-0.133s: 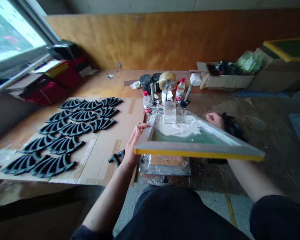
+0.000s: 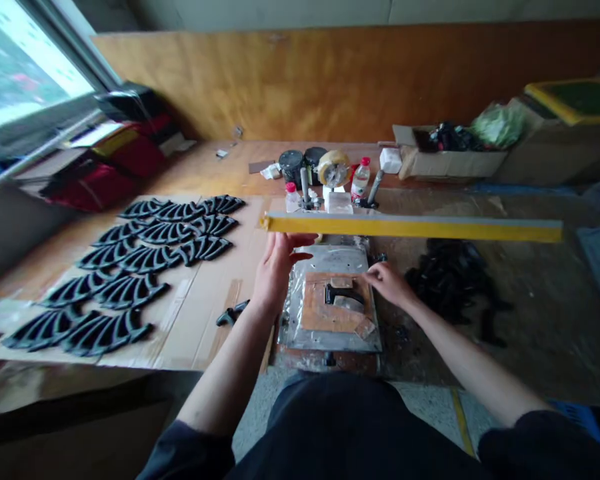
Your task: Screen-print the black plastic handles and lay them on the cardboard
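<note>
A screen-printing frame [image 2: 415, 229] with a yellow front edge is tilted up and seen nearly edge-on, so its mesh is hidden. My left hand [image 2: 274, 270] is just below its left end, fingers apart; I cannot tell whether it touches the frame. Beneath is a metal base plate [image 2: 293, 320] with a wooden block [image 2: 314, 317] on it. A black curved plastic part [image 2: 345, 295] lies on the block. My right hand [image 2: 390, 283] is at the block's right upper corner, fingers curled together; anything between them is hidden.
Black curved parts [image 2: 155, 259] lie in rows on cardboard [image 2: 195, 320] at left. A pile of black parts [image 2: 450, 280] is at right. Behind the frame stand bottles [image 2: 361, 179], black jars [image 2: 291, 167] and a tape roll [image 2: 334, 168]. An open carton [image 2: 455, 163] sits at back right.
The frame's front edge has swung upward, uncovering the block and the black part. My right hand has moved left from near the black pile to the block.
</note>
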The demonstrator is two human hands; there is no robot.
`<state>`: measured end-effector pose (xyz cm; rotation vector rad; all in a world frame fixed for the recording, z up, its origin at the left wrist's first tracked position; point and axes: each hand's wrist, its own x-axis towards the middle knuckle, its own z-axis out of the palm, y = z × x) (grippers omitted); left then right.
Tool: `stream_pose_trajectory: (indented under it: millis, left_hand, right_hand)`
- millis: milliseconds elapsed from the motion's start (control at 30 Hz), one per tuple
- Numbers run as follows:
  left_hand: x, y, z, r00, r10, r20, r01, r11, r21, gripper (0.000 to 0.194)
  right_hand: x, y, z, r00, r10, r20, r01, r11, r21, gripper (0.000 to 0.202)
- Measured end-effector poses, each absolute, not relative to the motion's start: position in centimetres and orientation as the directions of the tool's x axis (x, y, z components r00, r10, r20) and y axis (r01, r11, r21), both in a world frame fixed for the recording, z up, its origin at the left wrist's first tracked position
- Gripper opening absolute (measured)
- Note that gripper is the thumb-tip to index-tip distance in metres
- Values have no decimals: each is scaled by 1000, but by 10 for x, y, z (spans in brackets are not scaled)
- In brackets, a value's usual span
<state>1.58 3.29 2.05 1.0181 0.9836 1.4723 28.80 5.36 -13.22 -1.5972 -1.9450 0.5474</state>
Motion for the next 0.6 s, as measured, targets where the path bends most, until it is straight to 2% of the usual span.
stream_pose_trajectory:
  millis: [67,133,167,233,267,333,400,467,533,600]
  left_hand:
    - [23,31,13,-150,988,42,-337,-92,937,47]
    - [32,13,-8,-102,987,-127,-378,79,922,50]
    - [37,0,-23,-19,965,-262,-377,236,896,52]
    - [47,-28,-53,194,821,-537,-317,571,757,54]
    - [51,-41,-67,245,759,-603,-323,650,688,52]
    - [53,-59,-87,257,714,-651,-402,692,600,45]
    - [39,-64,-98,165,737,-656,-479,641,600,39]
    - [5,-62,-108,-25,747,-664,-457,582,673,37]
    - [-46,-60,-124,-279,728,-627,-346,533,772,36]
    - [-102,-62,-146,-501,613,-611,-217,595,774,33]
  right_hand:
    - [260,37,-142,-297,948,110,817,312,-485,20]
    - [237,24,-141,-314,949,21,879,299,-371,15]
    - [226,18,-138,-274,962,-19,900,249,-357,13]
    - [207,4,-127,-214,975,-51,903,178,-390,14]
    - [198,-4,-121,-228,973,-24,884,197,-423,15]
    - [187,-17,-114,-373,923,96,796,372,-477,14]
    - [192,-20,-114,-533,819,210,672,561,-483,13]
    - [221,-7,-121,-557,798,230,672,596,-440,17]
    - [268,16,-134,-444,885,142,824,465,-324,30]
    - [319,41,-149,-311,950,-38,945,304,-121,32]
